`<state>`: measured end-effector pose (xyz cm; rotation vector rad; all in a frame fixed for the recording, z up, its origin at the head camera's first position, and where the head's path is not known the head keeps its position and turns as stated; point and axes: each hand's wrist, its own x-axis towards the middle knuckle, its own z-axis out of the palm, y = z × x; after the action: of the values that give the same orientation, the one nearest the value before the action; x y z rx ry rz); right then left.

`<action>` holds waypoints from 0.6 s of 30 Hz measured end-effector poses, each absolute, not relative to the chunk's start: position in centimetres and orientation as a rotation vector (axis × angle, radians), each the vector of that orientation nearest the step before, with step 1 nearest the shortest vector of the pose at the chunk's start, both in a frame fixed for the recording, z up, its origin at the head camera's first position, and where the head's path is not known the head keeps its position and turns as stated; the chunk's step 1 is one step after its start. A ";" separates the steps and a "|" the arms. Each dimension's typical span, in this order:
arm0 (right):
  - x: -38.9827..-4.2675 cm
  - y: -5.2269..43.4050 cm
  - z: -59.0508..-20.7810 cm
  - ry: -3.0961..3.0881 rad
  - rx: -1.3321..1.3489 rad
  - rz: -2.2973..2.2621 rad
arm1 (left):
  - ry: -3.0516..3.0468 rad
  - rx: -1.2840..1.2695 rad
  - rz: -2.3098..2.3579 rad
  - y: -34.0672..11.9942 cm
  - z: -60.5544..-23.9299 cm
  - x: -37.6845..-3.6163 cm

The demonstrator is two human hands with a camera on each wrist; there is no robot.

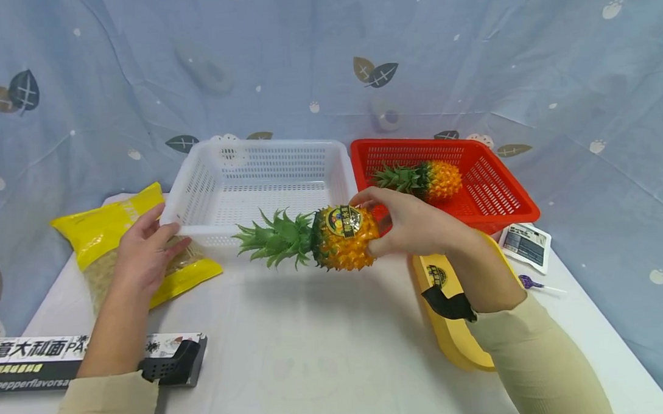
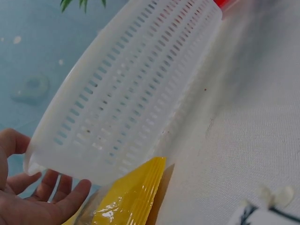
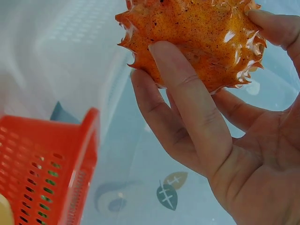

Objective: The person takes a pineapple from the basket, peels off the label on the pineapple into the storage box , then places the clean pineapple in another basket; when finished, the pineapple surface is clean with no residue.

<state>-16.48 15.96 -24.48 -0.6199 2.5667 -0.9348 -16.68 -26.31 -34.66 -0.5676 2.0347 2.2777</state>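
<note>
My right hand (image 1: 403,224) grips an orange toy pineapple (image 1: 340,237) by its base and holds it sideways above the table, green leaves (image 1: 275,238) pointing left, just in front of the white basket (image 1: 199,181). In the right wrist view its fingers (image 3: 187,98) and thumb wrap the spiky body (image 3: 197,33). My left hand (image 1: 146,250) lies with relaxed fingers on a yellow noodle bag (image 1: 99,230), beside the white basket's near left corner (image 2: 42,161). A second pineapple (image 1: 426,179) lies in the red basket (image 1: 509,204).
A yellow banana-shaped object (image 1: 451,324) lies under my right forearm. A black pasta box (image 1: 35,357) sits at the front left edge. A small white packet (image 1: 526,244) and a purple lollipop (image 1: 534,283) lie at the right. A blue patterned cloth hangs behind.
</note>
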 end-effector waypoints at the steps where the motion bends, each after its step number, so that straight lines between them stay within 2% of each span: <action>1: -16.3 16.0 -24.7 2.553 -0.631 -0.947 | 2.036 -0.570 2.275 -26.3 -34.7 -16.7; 14: -15.2 15.6 -27.8 2.402 -0.626 -1.021 | 2.083 -0.575 2.245 -26.1 -34.7 -16.4; 18: -15.0 15.6 -28.9 2.363 -0.696 -1.051 | 2.085 -0.578 2.247 -26.1 -34.6 -16.4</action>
<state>-14.97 15.57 -28.95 -0.6961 2.3631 -1.0508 -16.44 -26.06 -34.62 -0.5785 2.0851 2.2471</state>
